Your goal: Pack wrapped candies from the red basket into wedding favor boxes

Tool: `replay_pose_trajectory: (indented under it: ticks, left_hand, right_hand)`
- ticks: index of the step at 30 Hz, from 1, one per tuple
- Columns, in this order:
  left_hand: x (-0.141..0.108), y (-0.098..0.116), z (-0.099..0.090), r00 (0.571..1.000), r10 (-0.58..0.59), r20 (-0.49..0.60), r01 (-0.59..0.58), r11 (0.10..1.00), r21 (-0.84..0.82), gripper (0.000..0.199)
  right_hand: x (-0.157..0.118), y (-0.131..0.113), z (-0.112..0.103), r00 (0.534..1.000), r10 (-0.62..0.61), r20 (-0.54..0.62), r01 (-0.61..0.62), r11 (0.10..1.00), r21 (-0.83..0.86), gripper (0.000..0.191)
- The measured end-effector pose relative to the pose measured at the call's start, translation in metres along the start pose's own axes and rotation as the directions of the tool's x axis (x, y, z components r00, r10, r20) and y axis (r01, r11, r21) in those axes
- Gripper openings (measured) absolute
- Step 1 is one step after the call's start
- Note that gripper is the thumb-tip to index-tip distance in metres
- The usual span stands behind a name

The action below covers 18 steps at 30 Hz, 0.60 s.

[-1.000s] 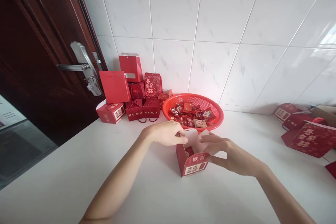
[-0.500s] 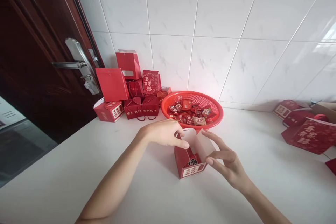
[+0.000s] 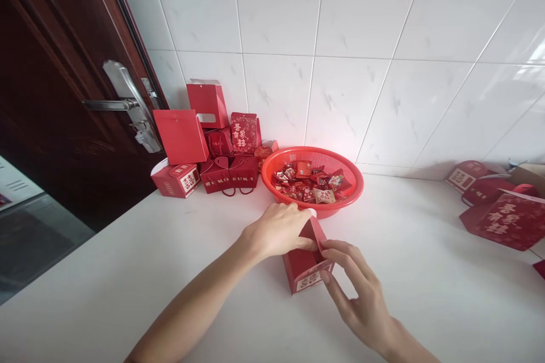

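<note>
A small red candy box (image 3: 300, 265) stands on the white table in front of me, with a pale label on its near end. My left hand (image 3: 279, 231) reaches over its left side, thumb on the folded-in top flap and fingers curled towards the white-edged tab at the far end. My right hand (image 3: 357, 289) is at the right side, fingertips against the partly raised right flap and thumb by the front label. The flaps and my left hand hide what lies inside. Just behind sits a red plastic basket (image 3: 357, 195) of wrapped candies (image 3: 304, 184).
At the back left, several red gift boxes (image 3: 181, 136) are stacked near a dark wooden door (image 3: 51, 68). More red boxes (image 3: 506, 221) stand at the right edge by a cardboard box (image 3: 530, 177). A white tiled wall (image 3: 349, 11) rises behind the table (image 3: 221, 317).
The right flap has swung inward, and the left one now lies folded over the contents. My left hand has moved slightly right and lower over the box; my right hand has followed its flap leftward.
</note>
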<state>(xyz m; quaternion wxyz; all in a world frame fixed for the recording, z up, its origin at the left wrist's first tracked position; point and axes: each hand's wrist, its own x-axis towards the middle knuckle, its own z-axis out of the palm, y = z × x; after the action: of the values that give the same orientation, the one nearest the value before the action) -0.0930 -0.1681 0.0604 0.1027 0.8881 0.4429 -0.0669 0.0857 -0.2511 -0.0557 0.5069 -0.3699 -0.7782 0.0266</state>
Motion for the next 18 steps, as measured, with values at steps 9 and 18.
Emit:
replay_pose_trajectory:
  ticks: [9,18]
  left_hand:
    - [-0.001,-0.018,-0.010,0.994,0.098,0.043,-0.098,0.995,-0.003,0.005]
    - [0.000,-0.021,-0.010,0.995,0.099,0.003,-0.099,0.995,-0.029,0.012]
  right_hand:
    - [0.000,0.003,0.000,0.999,0.023,0.032,-0.025,0.999,0.041,0.017]
    - [0.001,0.004,0.000,0.998,0.035,0.045,-0.038,0.997,0.063,0.016]
